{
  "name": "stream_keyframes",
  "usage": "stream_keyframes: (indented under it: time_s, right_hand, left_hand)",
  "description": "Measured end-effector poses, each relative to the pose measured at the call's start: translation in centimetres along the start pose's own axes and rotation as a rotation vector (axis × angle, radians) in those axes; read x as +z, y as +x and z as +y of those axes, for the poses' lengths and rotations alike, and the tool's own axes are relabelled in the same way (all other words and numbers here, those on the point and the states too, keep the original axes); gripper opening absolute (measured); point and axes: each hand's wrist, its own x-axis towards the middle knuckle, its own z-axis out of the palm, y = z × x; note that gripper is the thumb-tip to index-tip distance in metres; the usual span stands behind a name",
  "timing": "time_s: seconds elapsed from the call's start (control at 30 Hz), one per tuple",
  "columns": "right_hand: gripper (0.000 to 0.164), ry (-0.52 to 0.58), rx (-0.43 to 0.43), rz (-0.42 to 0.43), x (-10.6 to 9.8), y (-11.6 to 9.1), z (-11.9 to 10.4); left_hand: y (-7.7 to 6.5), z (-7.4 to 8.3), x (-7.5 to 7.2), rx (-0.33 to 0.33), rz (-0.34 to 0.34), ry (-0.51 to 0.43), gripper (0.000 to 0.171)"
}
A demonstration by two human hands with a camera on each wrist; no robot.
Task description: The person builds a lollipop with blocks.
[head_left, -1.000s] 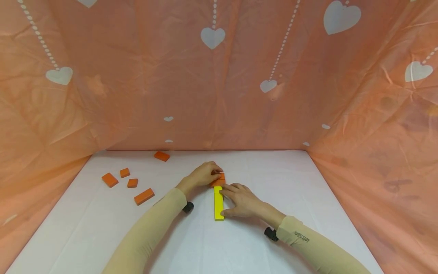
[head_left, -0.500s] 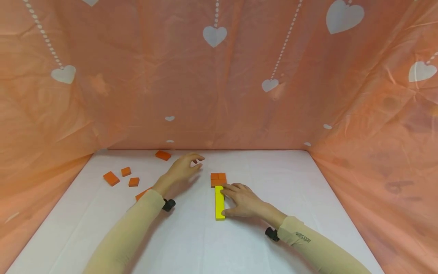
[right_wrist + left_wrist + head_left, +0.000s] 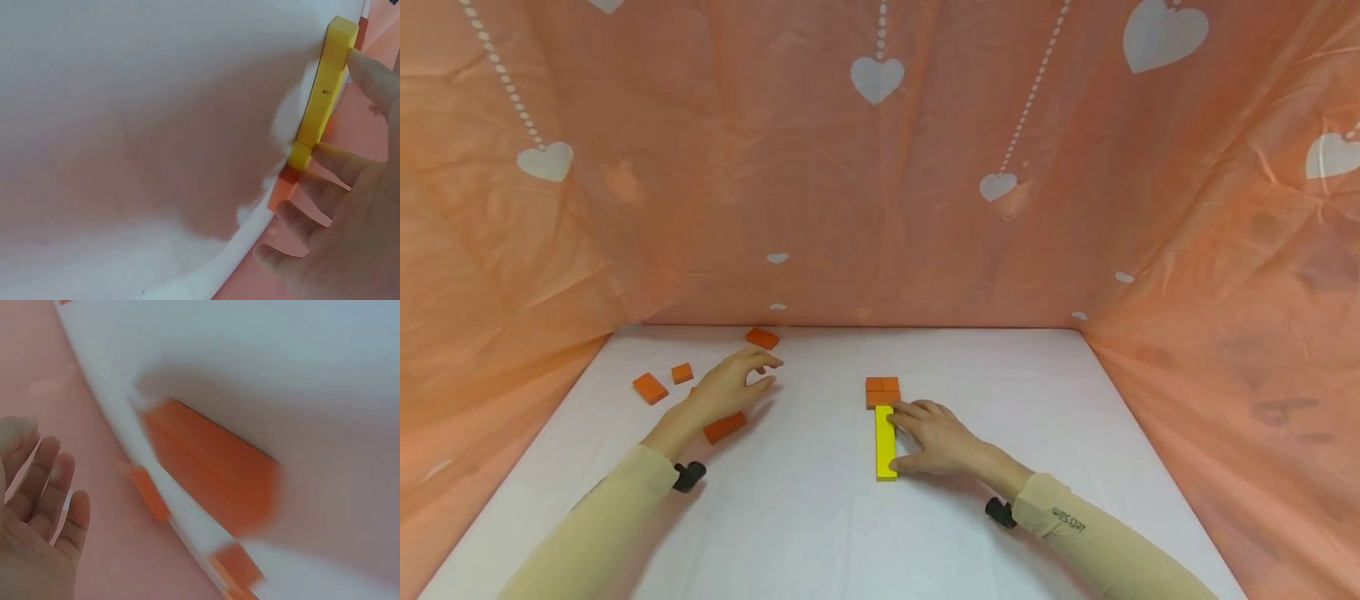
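Observation:
My left hand [image 3: 726,385] hovers over the left side of the table with nothing in it, its fingers loosely bent. Nearest to it lies an oblong orange block [image 3: 724,428]; a smaller orange block [image 3: 693,391] is mostly hidden behind the hand. In the left wrist view a large orange block [image 3: 212,472] appears blurred. My right hand [image 3: 942,442] rests beside a yellow strip [image 3: 885,446], thumb and fingertips touching its right side. The right wrist view shows a long yellow block [image 3: 322,94] meeting a short yellow block [image 3: 300,156]. Orange blocks [image 3: 882,392] sit together against the strip's far end.
Farther left are an oblong orange block [image 3: 650,388] and a small orange block [image 3: 682,372]. Another orange block [image 3: 763,337] lies near the back edge. The white table [image 3: 1000,375] is enclosed by an orange curtain [image 3: 880,208] with white hearts.
My left hand has left the joined orange blocks, uncovering them, and has moved left to the loose ones. The right hand stays at the yellow strip. The head view has shifted slightly.

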Motion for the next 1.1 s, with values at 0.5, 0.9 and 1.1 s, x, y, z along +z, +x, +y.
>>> stream_keyframes:
  time_s: [0.5,0.9,1.1]
  right_hand:
    - [0.073,0.000,0.002,0.001,-0.2,-0.1,-0.1]
    - [0.074,0.000,-0.003,0.002,-0.1,-0.1,-0.1]
    - [0.075,-0.004,0.000,-0.002,-0.2,0.0,-0.3]
  left_hand:
    - [-5.6,-2.5,-1.8,0.073,-0.136,0.120,0.021]
    - [-6.6,-2.8,-1.4,0.010,-0.200,-0.001,0.036]
    - [-6.9,-2.6,-1.5,-0.035,-0.266,-0.034,0.052]
